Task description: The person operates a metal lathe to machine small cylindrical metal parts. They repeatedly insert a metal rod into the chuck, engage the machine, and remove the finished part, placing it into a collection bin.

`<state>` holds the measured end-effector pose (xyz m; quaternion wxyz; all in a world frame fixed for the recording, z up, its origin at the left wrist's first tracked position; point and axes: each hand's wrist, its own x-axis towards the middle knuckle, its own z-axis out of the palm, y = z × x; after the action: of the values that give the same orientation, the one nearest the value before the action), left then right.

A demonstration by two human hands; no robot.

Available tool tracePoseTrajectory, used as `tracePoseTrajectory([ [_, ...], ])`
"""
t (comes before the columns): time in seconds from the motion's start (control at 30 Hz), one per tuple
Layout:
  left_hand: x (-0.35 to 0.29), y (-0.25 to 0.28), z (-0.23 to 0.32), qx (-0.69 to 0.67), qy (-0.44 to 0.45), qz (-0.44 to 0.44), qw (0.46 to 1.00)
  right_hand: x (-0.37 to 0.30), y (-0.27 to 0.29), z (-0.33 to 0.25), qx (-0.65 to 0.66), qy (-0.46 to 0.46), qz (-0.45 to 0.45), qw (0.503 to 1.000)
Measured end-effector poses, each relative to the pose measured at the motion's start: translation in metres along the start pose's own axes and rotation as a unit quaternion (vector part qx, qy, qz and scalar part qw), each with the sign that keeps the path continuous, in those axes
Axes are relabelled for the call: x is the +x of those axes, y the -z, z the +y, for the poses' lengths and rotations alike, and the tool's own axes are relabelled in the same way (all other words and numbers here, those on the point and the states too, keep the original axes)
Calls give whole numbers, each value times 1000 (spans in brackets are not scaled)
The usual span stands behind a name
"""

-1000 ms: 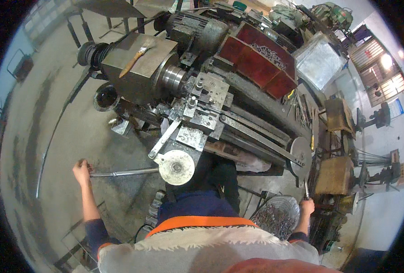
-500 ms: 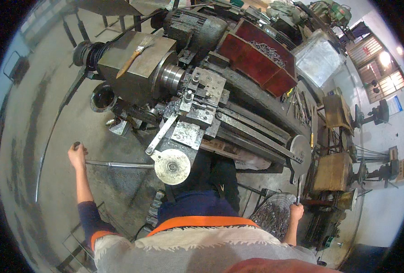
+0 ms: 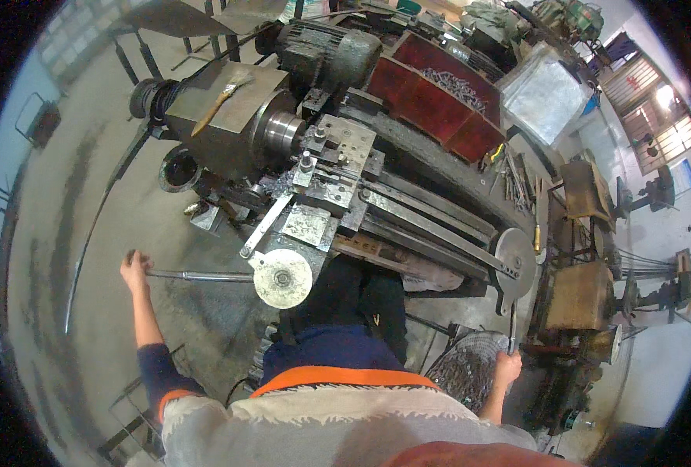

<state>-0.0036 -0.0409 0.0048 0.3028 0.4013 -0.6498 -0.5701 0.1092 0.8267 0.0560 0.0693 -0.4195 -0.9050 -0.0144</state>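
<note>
My left hand (image 3: 136,271) is closed round the outer end of a long steel lever (image 3: 205,276), with a dark knob showing at its top. The lever runs to a pale round disc (image 3: 282,279) on the near side of a small lathe. A flat link (image 3: 267,226) joins that disc to the tool slide (image 3: 337,159), beside the round chuck (image 3: 284,131). At the right, my right hand (image 3: 508,366) grips a shorter lever handle (image 3: 513,327) hanging below a grey disc (image 3: 516,253). A long flat bar (image 3: 439,232) connects this disc to the slide.
A wooden-handled brush (image 3: 217,107) lies on the headstock (image 3: 228,132). Behind the bed stands a red bin (image 3: 407,97) holding small metal pieces. Hand tools (image 3: 520,183) lie at the right. A basket of dark pieces (image 3: 466,362) sits by my right hand. Other machines (image 3: 583,292) stand farther right.
The view has shifted a little, and the headstock and pale disc appear slightly farther left. Both hands keep hold of their levers, with little visible movement.
</note>
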Motion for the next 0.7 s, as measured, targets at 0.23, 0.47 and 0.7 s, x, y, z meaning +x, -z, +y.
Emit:
tracePoseTrajectory([
  [0.23, -40, -63, 14, -166, 155, 106, 968, 99, -35, 71, -122, 50, 2, 991],
  [0.47, 32, -155, 5, -57, 49, -90, 993, 130, -31, 58, -58, 25, 0, 998],
  [0.7, 19, -190, 42, -82, 113, -126, 982, 50, -17, 23, -84, -58, -35, 994],
])
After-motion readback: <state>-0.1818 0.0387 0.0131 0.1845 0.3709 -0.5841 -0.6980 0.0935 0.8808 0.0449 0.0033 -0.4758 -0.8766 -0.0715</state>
